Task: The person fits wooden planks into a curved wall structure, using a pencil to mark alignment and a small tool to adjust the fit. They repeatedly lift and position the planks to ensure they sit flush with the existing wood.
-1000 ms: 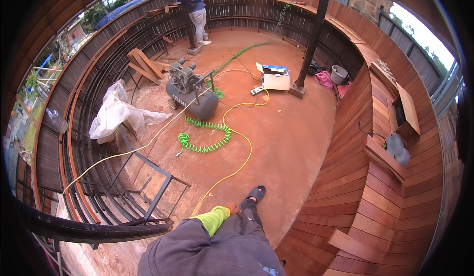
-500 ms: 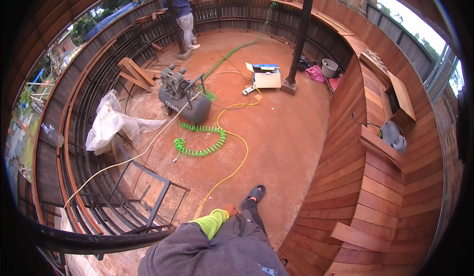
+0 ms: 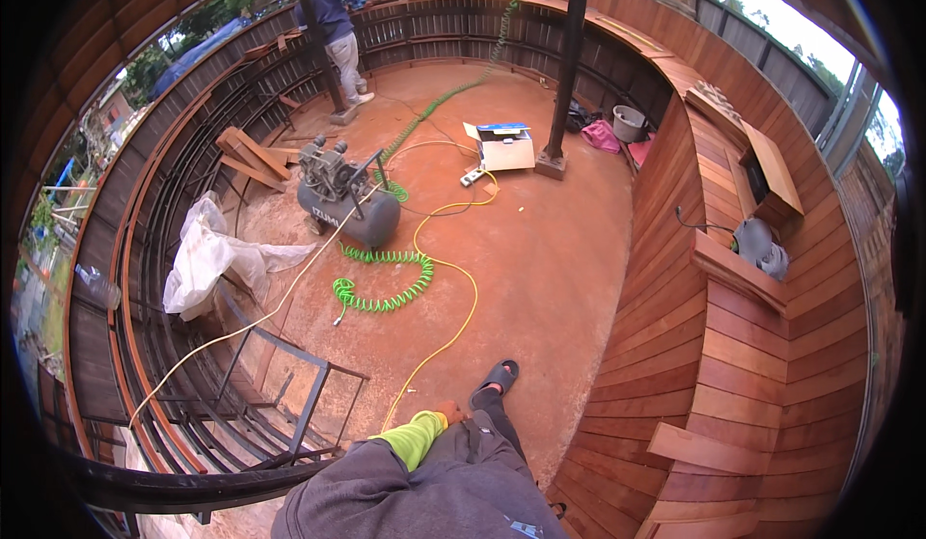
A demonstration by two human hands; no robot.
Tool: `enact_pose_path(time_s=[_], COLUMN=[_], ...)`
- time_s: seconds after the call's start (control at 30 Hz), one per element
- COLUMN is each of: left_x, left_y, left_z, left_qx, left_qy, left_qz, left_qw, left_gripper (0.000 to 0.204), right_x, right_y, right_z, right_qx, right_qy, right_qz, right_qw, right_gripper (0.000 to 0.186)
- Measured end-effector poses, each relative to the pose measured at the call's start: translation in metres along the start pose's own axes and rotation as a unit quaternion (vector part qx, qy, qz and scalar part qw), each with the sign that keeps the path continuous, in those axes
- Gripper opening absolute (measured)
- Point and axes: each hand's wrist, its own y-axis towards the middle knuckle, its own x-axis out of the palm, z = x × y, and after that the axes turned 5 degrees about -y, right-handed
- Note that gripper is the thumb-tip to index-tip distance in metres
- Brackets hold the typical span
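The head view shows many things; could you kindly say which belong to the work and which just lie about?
Likely part of the work:
yellow cord near the left hand
air compressor
green coiled hose

Probably just lying about:
white sheet
cardboard box
pink cloth
bucket

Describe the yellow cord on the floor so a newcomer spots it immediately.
Find the gray air compressor on the reddish floor. To its right, a thin yellow cord winds from beside the open cardboard box down toward the person's left sleeve. Bright yellow and smooth, it differs from the coiled green hose beside it and the paler hose stretching leftward from the compressor.
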Motion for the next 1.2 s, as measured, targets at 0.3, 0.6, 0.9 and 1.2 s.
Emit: enact_pose_path(time_s=[0.3, 0.6, 0.9, 1.2], left_x=[-0.001, 0.003, 0.009, 0.003], left_y=[-0.002, 0.003, 0.010, 0.010], left_z=[0.004, 0.002, -0.008, -0.011], left_qx=[0.005, 0.023, 0.030, 0.020], left_qy=[-0.001, 0.013, 0.030, 0.016], left_qz=[0.002, 0.004, 0.020, -0.014], left_qw=[1.000, 1.000, 0.999, 1.000], left_gripper=[0.048, 0.047, 0.045, 0.050], right_x=[0.044, -0.007, 0.002, 0.032], right_y=[0.001, 0.001, 0.000, 0.003], right_z=[0.028, -0.005, 0.000, 0.017], right_qx=[-0.001, -0.002, -0.004, 0.000], right_qy=[-0.018, -0.037, -0.053, -0.052], right_qz=[-0.004, -0.005, -0.012, -0.020], right_qw=[1.000, 0.999, 0.999, 0.998], right_gripper=[0.023, 0.022, 0.021, 0.024])
